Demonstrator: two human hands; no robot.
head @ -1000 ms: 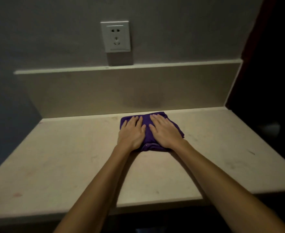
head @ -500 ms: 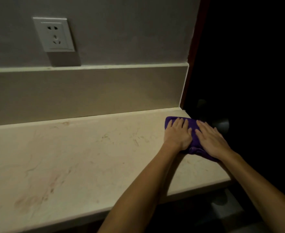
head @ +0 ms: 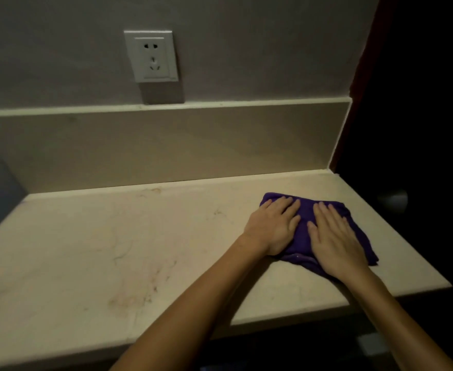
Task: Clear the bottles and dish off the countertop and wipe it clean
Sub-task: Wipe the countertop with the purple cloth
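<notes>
A folded purple cloth (head: 307, 223) lies on the pale stone countertop (head: 139, 250), toward its right end. My left hand (head: 273, 226) rests flat on the cloth's left half, fingers stretched out. My right hand (head: 335, 242) lies flat on the right half, fingers also extended. Both palms press down on the cloth without curling around it. Reddish-brown smears mark the counter left of the hands. No bottles or dish are in view.
A low backsplash (head: 166, 145) runs along the back of the counter, with a white wall socket (head: 151, 56) above it. The counter ends at its right edge (head: 412, 236), beyond which is dark space. A wall closes the left side.
Both hands slid the cloth from the middle of the counter to its right end, then back a little to the left and toward the front edge. The view swung right, then partly back.
</notes>
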